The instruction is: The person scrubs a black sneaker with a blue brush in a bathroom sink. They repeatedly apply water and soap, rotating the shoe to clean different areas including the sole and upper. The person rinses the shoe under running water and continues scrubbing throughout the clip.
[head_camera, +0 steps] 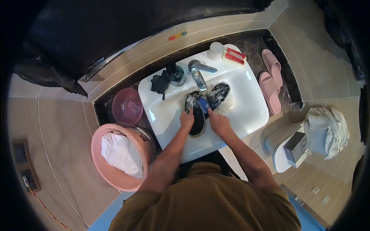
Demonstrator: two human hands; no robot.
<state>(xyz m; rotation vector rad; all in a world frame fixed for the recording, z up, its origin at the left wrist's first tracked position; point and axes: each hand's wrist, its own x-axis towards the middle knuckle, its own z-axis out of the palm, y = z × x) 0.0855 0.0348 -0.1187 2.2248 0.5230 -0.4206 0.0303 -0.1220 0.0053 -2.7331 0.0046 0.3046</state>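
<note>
My left hand (187, 118) grips a black shoe (198, 122) by its left side, inside a white washbasin (245, 106). White suds cover the shoe's far end. In my right hand (219, 122) is a blue brush (203, 104), blurred, its head against or just over the shoe's right side. A second black shoe (219, 93) lies in foamy water at the basin's far side, right of the chrome faucet (199, 76). My fingers hide part of the brush handle.
On the basin's rim are a dark cloth (159, 83), a pump bottle (176, 76), a white cup (216, 51) and a red-and-white box (234, 56). Left stand a pink bowl (127, 101) and a pink bucket (99, 164) holding white cloth. Pink slippers (271, 83) and a toilet (277, 156) are right.
</note>
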